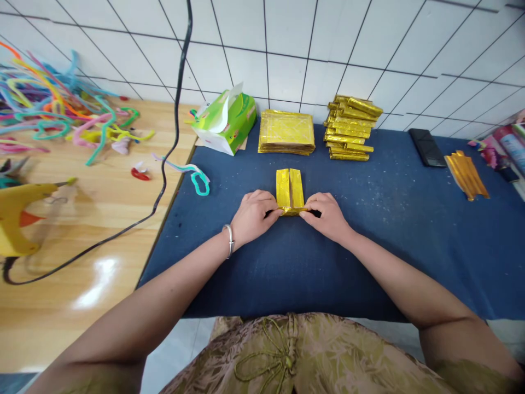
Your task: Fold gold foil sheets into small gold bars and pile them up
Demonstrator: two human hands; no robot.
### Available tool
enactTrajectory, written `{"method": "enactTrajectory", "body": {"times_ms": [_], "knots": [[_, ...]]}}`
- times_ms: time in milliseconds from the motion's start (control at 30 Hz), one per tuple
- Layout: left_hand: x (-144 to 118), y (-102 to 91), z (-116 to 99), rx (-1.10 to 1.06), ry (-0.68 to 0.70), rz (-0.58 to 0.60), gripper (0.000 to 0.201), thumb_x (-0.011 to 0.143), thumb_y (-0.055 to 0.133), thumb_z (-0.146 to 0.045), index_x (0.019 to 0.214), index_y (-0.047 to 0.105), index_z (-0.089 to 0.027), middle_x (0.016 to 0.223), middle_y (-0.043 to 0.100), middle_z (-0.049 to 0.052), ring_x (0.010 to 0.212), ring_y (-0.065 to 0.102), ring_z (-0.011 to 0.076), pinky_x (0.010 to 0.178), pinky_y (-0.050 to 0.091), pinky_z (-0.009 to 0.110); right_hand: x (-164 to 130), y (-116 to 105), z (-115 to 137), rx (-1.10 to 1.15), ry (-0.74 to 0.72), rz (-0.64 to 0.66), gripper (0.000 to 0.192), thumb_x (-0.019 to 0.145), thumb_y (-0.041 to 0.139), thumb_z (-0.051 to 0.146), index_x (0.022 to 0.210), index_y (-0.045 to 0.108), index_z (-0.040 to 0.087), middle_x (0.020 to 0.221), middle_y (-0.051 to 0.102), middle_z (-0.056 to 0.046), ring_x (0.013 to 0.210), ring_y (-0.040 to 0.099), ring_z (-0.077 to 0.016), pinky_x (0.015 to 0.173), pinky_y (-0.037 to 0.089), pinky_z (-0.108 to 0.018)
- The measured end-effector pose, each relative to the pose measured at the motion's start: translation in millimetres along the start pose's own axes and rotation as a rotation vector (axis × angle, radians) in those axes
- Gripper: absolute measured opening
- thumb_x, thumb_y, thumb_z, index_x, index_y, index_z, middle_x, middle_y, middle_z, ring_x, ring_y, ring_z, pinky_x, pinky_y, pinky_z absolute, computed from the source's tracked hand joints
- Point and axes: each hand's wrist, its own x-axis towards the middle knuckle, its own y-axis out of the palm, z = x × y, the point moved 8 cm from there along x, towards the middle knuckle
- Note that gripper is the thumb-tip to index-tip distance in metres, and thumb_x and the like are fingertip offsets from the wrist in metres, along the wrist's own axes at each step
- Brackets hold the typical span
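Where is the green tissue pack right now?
In the head view the green tissue pack sits far left on the blue cloth, beside the flat stack of gold sheets.

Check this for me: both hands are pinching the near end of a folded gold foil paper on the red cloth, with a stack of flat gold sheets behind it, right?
Not quite: the cloth is dark blue, not red. The head view shows the left hand and right hand pinching the near end of the folded gold foil paper, with the stack of flat gold sheets behind it.
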Motion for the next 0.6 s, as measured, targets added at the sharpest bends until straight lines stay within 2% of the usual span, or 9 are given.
{"method": "enactTrajectory", "body": {"times_ms": [200,600], "knots": [[-0.4,-0.4,-0.7,0.007,0.006,-0.017,0.018,0.087,0.053,-0.031,0.078,0.065,-0.020,0.089,0.063,0.002,0.088,0.052,0.0180,0.081,0.036,0.035,2.2,-1.1,-0.6,0.027,0.007,0.010,0.014,0.084,0.058,0.030,0.074,0.063,0.021,0.086,0.063,-0.001,0.083,0.055,-0.0162,0.082,0.037,-0.035],[-0.9,0.8,-4.6,0.094,0.022,-0.003,0.017,0.087,0.052,-0.030,0.077,0.060,-0.019,0.090,0.060,0.004,0.090,0.049,0.0197,0.079,0.036,0.035,4.6,5.1,-3.0,-0.092,0.026,0.002,0.013,0.080,0.061,0.031,0.072,0.063,0.021,0.086,0.062,-0.002,0.084,0.051,-0.0180,0.080,0.036,-0.035]]}}
